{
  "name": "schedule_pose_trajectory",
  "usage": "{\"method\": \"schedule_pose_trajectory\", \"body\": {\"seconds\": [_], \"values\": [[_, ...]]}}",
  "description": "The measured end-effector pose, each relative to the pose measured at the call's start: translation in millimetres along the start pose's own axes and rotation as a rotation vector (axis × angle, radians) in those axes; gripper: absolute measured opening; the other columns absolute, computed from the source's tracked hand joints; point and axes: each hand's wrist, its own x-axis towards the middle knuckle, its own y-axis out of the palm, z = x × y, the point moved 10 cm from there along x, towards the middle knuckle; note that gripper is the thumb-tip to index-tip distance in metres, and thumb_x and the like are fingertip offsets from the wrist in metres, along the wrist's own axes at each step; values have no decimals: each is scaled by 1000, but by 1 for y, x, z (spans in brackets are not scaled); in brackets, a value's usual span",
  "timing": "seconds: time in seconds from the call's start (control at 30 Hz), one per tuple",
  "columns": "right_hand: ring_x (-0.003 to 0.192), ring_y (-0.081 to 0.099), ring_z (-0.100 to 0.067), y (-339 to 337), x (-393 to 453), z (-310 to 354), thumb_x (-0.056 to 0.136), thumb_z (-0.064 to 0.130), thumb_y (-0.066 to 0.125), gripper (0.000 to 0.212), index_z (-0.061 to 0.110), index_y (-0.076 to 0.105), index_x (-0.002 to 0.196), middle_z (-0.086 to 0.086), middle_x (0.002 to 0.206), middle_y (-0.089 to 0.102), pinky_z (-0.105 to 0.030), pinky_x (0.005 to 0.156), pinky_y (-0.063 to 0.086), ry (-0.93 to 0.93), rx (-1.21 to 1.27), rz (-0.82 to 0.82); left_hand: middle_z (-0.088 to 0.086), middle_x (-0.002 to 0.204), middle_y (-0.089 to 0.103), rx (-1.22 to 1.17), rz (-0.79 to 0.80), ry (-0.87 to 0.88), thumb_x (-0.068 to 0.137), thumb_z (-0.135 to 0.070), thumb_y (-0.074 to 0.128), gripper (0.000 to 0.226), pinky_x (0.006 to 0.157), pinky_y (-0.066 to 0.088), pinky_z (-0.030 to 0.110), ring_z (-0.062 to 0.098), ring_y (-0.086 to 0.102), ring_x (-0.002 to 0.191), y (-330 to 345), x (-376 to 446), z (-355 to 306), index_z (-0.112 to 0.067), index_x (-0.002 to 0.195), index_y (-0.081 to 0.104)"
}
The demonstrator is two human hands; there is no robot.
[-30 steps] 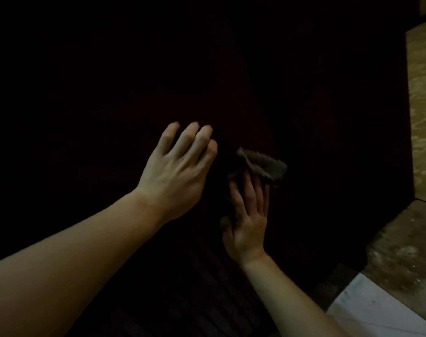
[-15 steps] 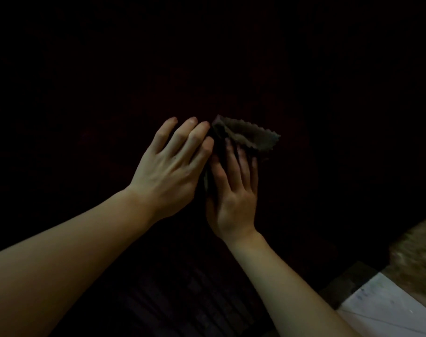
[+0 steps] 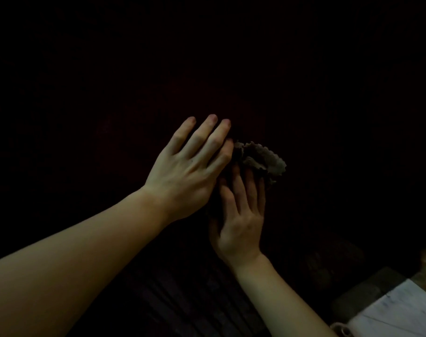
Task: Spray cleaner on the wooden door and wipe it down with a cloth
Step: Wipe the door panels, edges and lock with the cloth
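From the head camera I see my right hand (image 3: 241, 215) pressing a scalloped-edged cloth (image 3: 262, 158) flat-fingered against the dark wooden door (image 3: 304, 93). My left hand (image 3: 190, 169) lies beside it, fingers straight and slightly spread, little finger touching the cloth.

Both bare forearms reach forward from the near edge. The left hand (image 3: 190, 171) lies flat, fingers straight and slightly spread, its edge just over the right hand (image 3: 241, 215), whose straight fingers point away, pressed flat, palm down.
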Motion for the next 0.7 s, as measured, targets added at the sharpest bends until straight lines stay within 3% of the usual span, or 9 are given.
{"method": "schedule_pose_trajectory", "body": {"seconds": [0.1,0.27,0.53,0.7], "values": [[145,27,-30,-1,-1,-8,90,40,43,51,18,45,136,-11,151,36,-53,116,23,11,-27,-28,24,148,34,22,37,39,92,-32,38,53,114,13,50,38,23,139,3,0,-2,-3,137,38],[148,20,-24,-3,1,-8,95,44,36,49,20,43,138,-7,153,31,-50,118,20,0,-49,-15,24,148,34,0,24,8,93,-33,35,53,113,13,51,38,23,139,2,2,-3,-3,136,39],[144,27,-36,-16,-7,-39,96,47,38,47,14,45,129,-16,152,33,-57,114,26,97,-66,-6,22,150,30,-34,58,-58,88,-30,32,55,114,16,51,37,24,140,-5,-15,5,-7,138,37],[144,24,-38,-12,-4,-30,93,29,51,37,11,43,124,-16,151,31,-64,109,30,152,6,2,22,147,33,-83,67,-94,86,-29,34,55,113,17,53,38,26,138,-9,-48,18,-7,135,44]]}}
